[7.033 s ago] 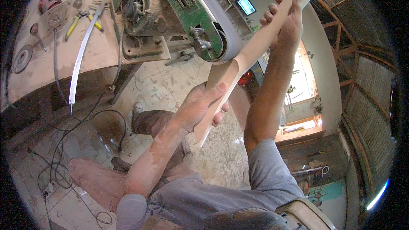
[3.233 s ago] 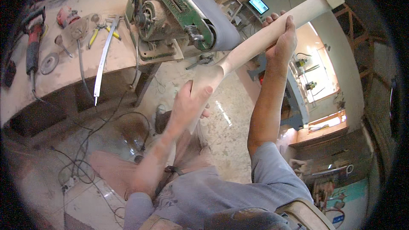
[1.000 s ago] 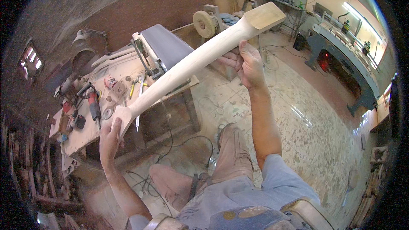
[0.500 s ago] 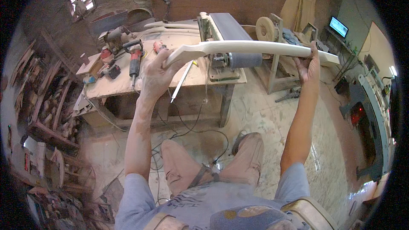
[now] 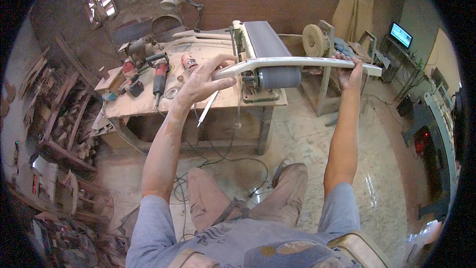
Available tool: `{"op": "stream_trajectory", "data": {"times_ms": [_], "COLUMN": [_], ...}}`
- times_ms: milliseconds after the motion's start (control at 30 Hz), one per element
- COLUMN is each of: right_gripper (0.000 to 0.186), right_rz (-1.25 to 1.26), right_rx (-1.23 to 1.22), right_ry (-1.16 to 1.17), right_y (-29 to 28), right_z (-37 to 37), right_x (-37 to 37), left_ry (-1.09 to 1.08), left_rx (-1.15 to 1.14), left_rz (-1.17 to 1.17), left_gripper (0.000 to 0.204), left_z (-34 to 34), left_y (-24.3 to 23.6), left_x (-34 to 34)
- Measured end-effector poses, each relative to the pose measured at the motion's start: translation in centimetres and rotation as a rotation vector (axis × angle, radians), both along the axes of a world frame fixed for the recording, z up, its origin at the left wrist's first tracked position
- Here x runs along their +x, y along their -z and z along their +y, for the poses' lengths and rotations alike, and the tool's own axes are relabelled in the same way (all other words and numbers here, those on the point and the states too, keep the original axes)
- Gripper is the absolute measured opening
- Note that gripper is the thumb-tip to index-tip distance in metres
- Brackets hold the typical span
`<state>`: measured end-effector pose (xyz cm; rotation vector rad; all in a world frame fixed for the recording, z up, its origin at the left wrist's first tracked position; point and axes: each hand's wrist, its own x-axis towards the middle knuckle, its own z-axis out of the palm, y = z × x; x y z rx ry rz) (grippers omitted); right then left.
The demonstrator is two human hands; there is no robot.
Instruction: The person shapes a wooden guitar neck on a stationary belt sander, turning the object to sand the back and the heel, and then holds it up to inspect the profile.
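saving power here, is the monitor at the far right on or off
On: the monitor shows a lit screen, glowing blue and white.

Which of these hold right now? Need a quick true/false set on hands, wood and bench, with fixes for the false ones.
1. The right hand holds the pale wooden piece near its right end. True.
2. The left hand grips the red-and-black power tool. False: it is at the wooden piece's left end, thumb and fingers spread apart.
3. The power tool lies on the workbench. True.
4. The belt sander sits at the workbench's left end. False: it sits at the right end.
5. The screen at far right is lit. True.
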<state>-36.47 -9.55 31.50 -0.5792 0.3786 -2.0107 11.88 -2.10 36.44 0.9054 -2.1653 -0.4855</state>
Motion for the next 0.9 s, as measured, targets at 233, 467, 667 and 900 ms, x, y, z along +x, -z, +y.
{"op": "stream_trajectory", "data": {"times_ms": [233, 467, 667, 900], "right_gripper": [0.034, 0.039, 0.036, 0.040], "right_rz": [0.043, 0.027, 0.045, 0.191], "right_rx": [-0.071, -0.094, -0.055, 0.043], "right_ry": [0.025, -0.040, -0.043, -0.039], "right_y": [0.6, 0.4, -0.5, -0.9], "right_z": [-0.1, 0.2, -0.8, -0.9], "right_x": [0.2, 0.4, 0.3, 0.4], "left_ry": [-0.180, -0.136, -0.127, -0.153], "left_rx": [0.166, 0.023, -0.034, 0.172], "left_rz": [-0.235, -0.225, -0.217, -0.278], "left_gripper": [0.052, 0.052, 0.056, 0.055], "left_z": [-2.7, -3.4, -3.0, -2.9], "left_y": [-2.5, -1.6, -1.7, -2.0], "left_x": [-3.2, -4.0, -3.9, -3.4]}}
